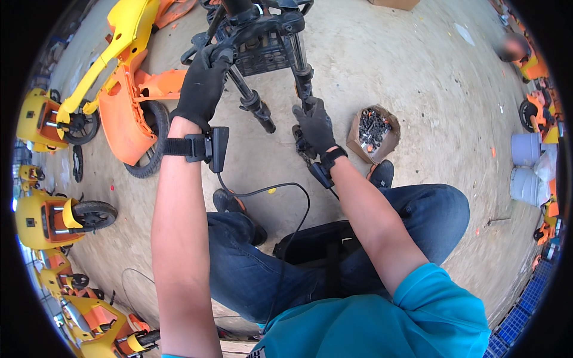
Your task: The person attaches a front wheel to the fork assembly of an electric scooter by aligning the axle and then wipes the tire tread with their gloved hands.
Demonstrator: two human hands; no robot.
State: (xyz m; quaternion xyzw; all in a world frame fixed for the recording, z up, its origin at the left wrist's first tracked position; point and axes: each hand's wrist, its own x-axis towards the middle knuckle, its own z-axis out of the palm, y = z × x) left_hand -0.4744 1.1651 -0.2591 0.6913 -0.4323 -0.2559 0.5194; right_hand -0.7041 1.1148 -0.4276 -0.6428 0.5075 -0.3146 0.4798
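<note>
A black front fork [262, 27] with two shiny tubes stands in front of me, joined to a vehicle frame. My left hand [206, 83], in a black glove, is closed around its upper left side, near the top of the left fork leg [253, 101]. My right hand [316, 125], also gloved, has its fingers curled at the lower end of the right fork leg [302, 74]. Just below those fingers is a dark metal part [303, 143], perhaps a brake caliper, partly hidden by the hand. The left leg's lower end hangs free, with no wheel between the legs.
An open bag [373, 134] of small dark hardware stands right of my right hand. Orange and yellow body panels [125, 113] and a tyre [152, 140] lie to the left. Scooters [45, 221] line the left edge; white buckets [525, 149] stand far right. A cable [286, 184] crosses my lap.
</note>
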